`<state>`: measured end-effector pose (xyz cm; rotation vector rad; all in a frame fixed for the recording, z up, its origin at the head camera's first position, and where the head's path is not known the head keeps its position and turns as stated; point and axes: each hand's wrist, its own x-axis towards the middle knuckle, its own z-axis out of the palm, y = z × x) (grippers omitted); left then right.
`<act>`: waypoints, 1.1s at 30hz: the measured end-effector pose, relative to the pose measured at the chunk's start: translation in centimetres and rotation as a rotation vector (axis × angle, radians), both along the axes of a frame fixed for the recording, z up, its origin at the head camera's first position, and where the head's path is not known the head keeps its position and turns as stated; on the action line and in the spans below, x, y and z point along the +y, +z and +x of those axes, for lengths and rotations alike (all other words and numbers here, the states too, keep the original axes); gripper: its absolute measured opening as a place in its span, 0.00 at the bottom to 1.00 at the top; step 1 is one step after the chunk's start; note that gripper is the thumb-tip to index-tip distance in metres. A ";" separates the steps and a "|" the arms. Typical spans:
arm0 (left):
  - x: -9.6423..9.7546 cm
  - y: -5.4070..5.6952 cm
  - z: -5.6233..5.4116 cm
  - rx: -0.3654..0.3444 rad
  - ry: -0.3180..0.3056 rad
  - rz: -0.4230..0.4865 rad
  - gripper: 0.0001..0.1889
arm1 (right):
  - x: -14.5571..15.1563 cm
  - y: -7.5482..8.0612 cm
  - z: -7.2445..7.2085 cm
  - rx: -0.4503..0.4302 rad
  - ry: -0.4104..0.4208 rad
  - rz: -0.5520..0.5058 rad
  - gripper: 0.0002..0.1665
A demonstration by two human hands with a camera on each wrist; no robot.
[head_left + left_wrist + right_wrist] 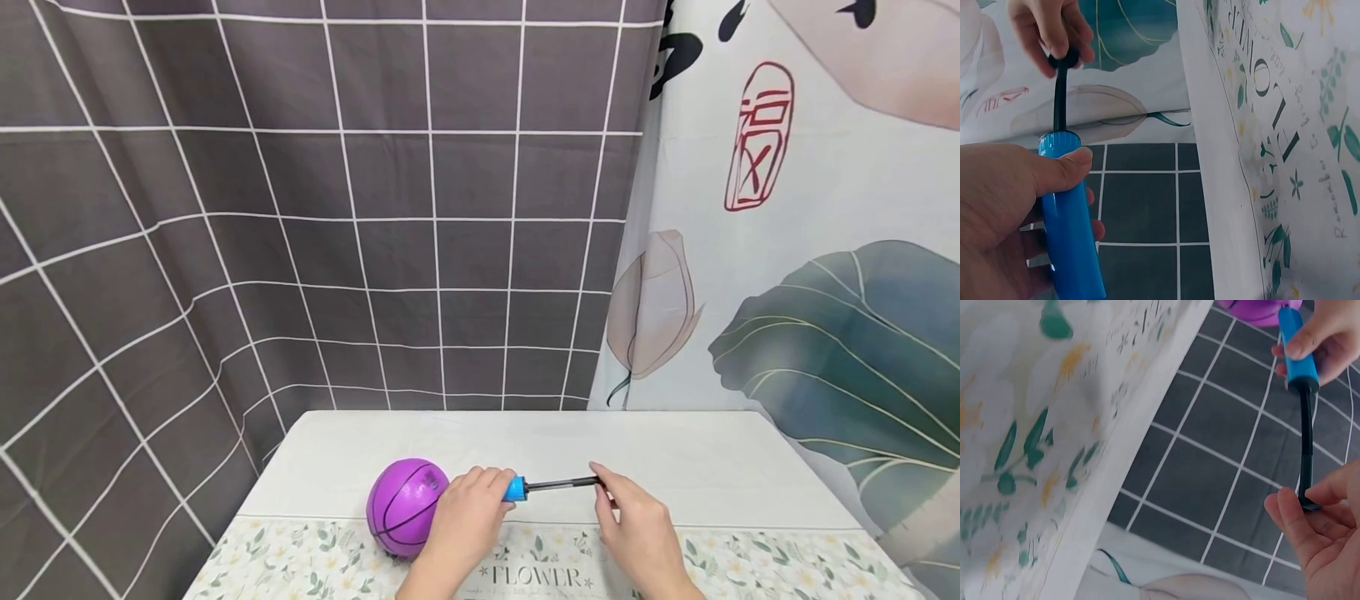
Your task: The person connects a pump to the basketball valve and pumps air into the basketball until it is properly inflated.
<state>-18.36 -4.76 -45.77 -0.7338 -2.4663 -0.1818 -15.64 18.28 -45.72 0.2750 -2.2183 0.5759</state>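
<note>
Curled the bare left grip (pixel 467 512) firmly, with its thumb (pixel 1063 173) extended; pinched with the bare right grip (pixel 637 523), fingertips (pixel 1289 500) together.

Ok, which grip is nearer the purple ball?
The left grip, wrapped around the blue barrel; the right grip, farther off, pinches the end of the dark rod.

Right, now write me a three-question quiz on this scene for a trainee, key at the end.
1. Multiple choice: which hand is wrapped round the blue cylinder? A) right, B) left, C) neither.
2. True or false: the purple ball lies between the two hands.
3. Fill in: a black ____ runs from the cylinder to the fingers of the right hand.

Key:
1. B: the left hand grips it.
2. False: the ball is on the left hand's far side, away from the right hand.
3. rod
</note>
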 end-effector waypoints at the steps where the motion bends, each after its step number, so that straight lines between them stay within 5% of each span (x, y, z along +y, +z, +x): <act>1: -0.1 0.1 0.0 -0.005 0.001 0.005 0.21 | 0.2 0.1 0.0 -0.004 -0.006 -0.003 0.23; 13: 0.5 0.3 0.1 0.025 0.010 -0.033 0.23 | -1.3 -0.6 -0.1 0.036 -0.002 -0.006 0.21; 20: 1.2 -0.2 0.3 0.061 -0.004 -0.061 0.21 | -4.0 -0.9 0.4 -0.044 0.012 0.003 0.20; 33: 0.6 -0.2 0.4 -0.007 -0.054 -0.019 0.21 | -3.6 -1.0 0.3 -0.055 0.071 0.016 0.18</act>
